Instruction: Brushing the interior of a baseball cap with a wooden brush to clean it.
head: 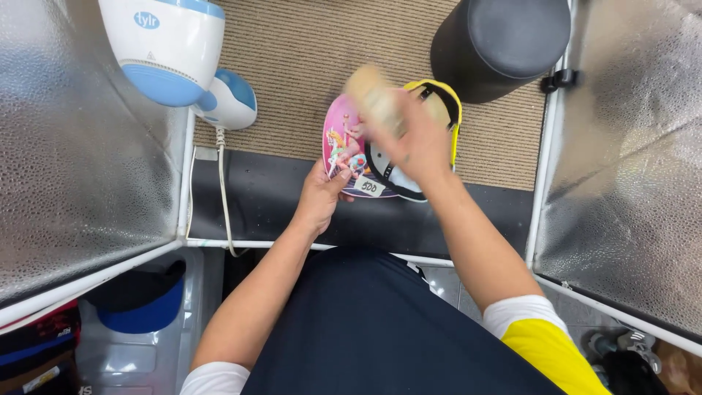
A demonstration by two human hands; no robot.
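The right hand (413,143) is motion-blurred and hides part of the cap (380,150). Its tan object (373,95) is too smeared to identify.

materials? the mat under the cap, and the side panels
Mat: looks like woven fibre or low-pile carpet, tan, matte, with fine ribbed lines. Side panels: seemingly silver reflective film or foil fabric, with pebbled texture and glare, stretched on white tubing. The cap has a glossy printed pink brim.

— What carries everything here?
— A table (307,58) covered in ribbed beige matting.
— And on it?
— A black cylinder (501,44), a pink-and-yellow cap (344,146), and a white-and-blue appliance (228,102).
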